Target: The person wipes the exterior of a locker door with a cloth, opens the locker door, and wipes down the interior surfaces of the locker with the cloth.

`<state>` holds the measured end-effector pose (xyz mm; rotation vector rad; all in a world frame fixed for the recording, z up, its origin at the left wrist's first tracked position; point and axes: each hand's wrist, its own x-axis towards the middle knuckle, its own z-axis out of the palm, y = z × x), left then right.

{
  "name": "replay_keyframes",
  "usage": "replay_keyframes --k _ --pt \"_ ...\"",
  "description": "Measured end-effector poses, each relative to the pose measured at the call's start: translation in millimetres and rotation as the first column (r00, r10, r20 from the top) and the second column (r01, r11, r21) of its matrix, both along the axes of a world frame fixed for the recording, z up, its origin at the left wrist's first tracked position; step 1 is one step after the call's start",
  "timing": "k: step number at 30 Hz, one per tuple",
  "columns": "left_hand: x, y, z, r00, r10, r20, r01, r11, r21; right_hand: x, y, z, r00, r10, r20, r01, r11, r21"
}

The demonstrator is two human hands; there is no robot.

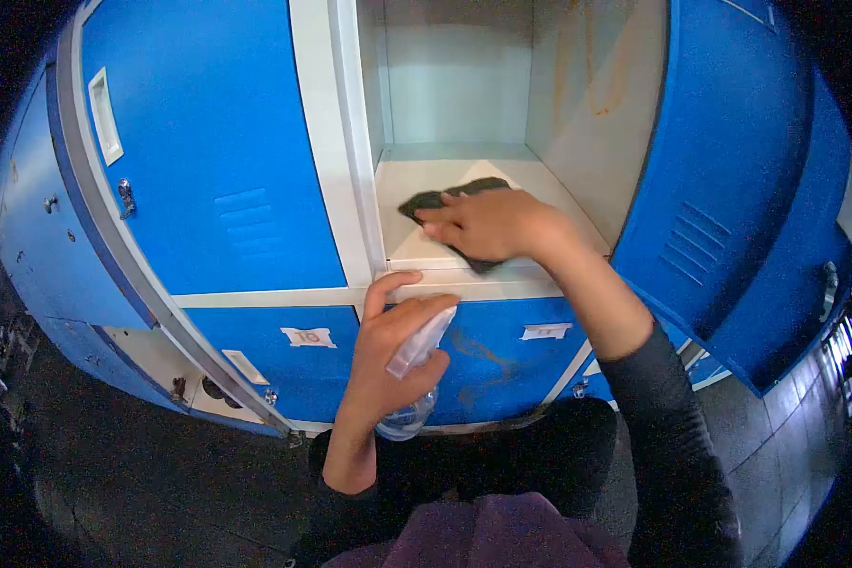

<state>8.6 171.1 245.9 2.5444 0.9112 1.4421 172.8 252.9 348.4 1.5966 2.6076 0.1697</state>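
My right hand [492, 222] presses a dark cloth [473, 260] against the white floor of an open locker compartment [417, 180], near its front edge. The cloth sticks out around the fingers and hangs slightly over the lip. Below that edge, my left hand [393, 341] is wrapped round a clear spray bottle [407, 418] with a whitish trigger head [424, 343]. Its index finger reaches up to the compartment's front ledge. Part of the bottle is hidden behind the hand.
The compartment's blue door [710, 189] stands swung out to the right. A closed blue locker door [199, 142] is at the left, with numbered doors [312, 338] below. An open lower compartment [175, 364] at the far left holds dark items. Dark floor tiles [161, 483] lie underneath.
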Motion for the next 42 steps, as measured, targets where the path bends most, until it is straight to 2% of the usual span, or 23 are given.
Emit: replay_keyframes --k 2,6,8,11,14,17,20,23,26,29,35,36,38,42 --pt "0 0 0 1.0 0.006 -0.001 -0.006 0.999 -0.036 -15 39 2 1.0 0.022 0.013 -0.022 0.999 -0.041" --pt "-1 -3 3 1.0 0.007 0.023 -0.005 0.998 -0.065 -41 115 4 0.995 -0.097 0.035 0.101 0.987 -0.127" --pt "-2 1 -2 1.0 -0.003 0.015 0.004 0.999 -0.043 -47 172 -7 0.987 -0.159 0.021 0.16 0.977 -0.138" --pt "-5 4 -1 0.999 0.002 -0.046 -0.003 1.0 -0.029 -45 219 -10 0.994 -0.1 -0.051 0.092 0.984 -0.153" --pt "-3 5 -2 1.0 0.014 -0.022 -0.014 0.999 -0.03 -43 248 -11 0.987 -0.151 -0.046 0.147 0.986 -0.079" --pt "-4 5 -1 0.997 0.038 -0.062 -0.04 0.999 -0.03 -51 230 8 0.961 -0.275 -0.033 0.268 0.952 -0.147" --pt "-4 6 1 0.999 0.021 -0.024 -0.022 0.998 -0.062 -53 250 -14 0.974 -0.219 -0.055 0.223 0.972 0.078" --pt "-2 5 2 0.999 0.029 -0.034 -0.031 0.998 -0.061 -47 239 -18 0.972 -0.184 -0.144 0.195 0.979 0.066" --pt "-2 5 0 0.999 0.029 -0.013 -0.03 0.998 -0.049 -44 244 -30 0.973 -0.157 -0.172 0.163 0.986 0.024" --pt "-2 3 1 1.0 0.012 0.007 -0.011 0.999 -0.047 -46 197 -20 0.972 -0.182 -0.149 0.18 0.983 -0.024" --pt "1 3 -4 1.0 0.011 0.002 -0.011 1.0 -0.014 -41 117 -8 0.995 -0.038 -0.087 0.027 0.992 -0.126" --pt "2 2 -2 1.0 0.013 0.01 -0.013 1.0 -0.009 -39 104 -11 0.994 -0.063 -0.094 0.053 0.993 -0.102" --pt "2 -3 2 0.999 -0.014 0.049 0.016 0.999 -0.048 -33 77 -16 0.995 0.006 -0.103 -0.014 0.996 -0.083" --pt "3 -5 2 1.0 0.015 0.018 -0.015 1.0 -0.002 -15 16 -19 0.971 0.178 -0.157 -0.186 0.982 -0.041"
